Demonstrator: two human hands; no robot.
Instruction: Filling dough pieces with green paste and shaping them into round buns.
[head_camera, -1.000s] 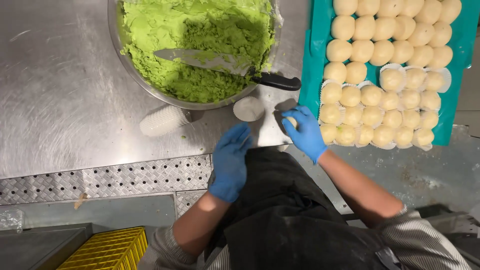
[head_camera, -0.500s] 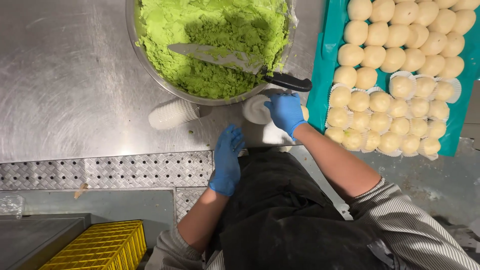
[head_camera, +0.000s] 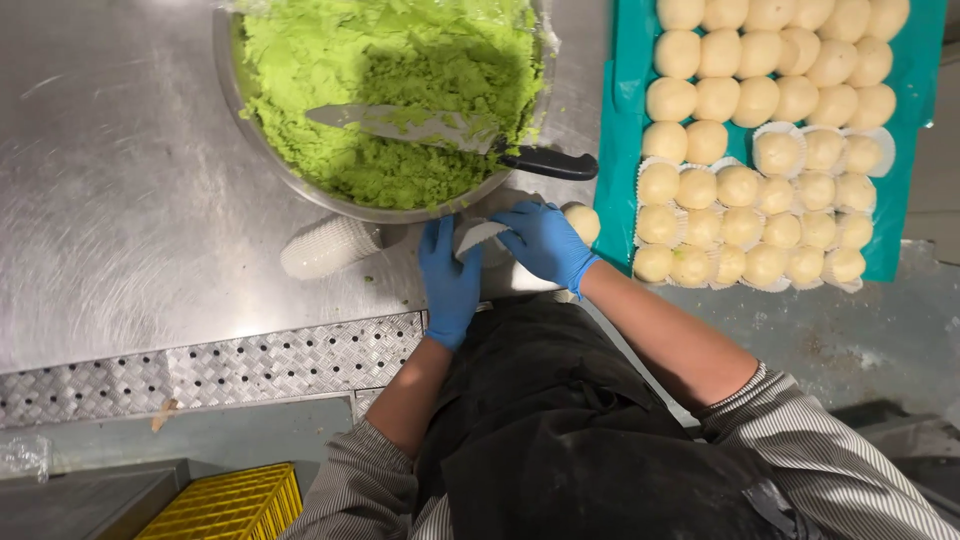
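Head view: hands (head_camera: 497, 255) on paper cup (head_camera: 478, 237)

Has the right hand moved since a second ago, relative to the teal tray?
Yes. The right hand has shifted away from the teal tray's edge toward the metal bowl and now meets the left hand at a white paper cup.

A bowl (head_camera: 240, 120) of paste (head_camera: 400, 60) sits on the bench (head_camera: 120, 220), a knife (head_camera: 450, 135) lying in it. Right of it lies a tray (head_camera: 622, 150) of dough balls (head_camera: 760, 100). A stack of paper cups (head_camera: 328, 246) lies before the bowl, left of both hands.
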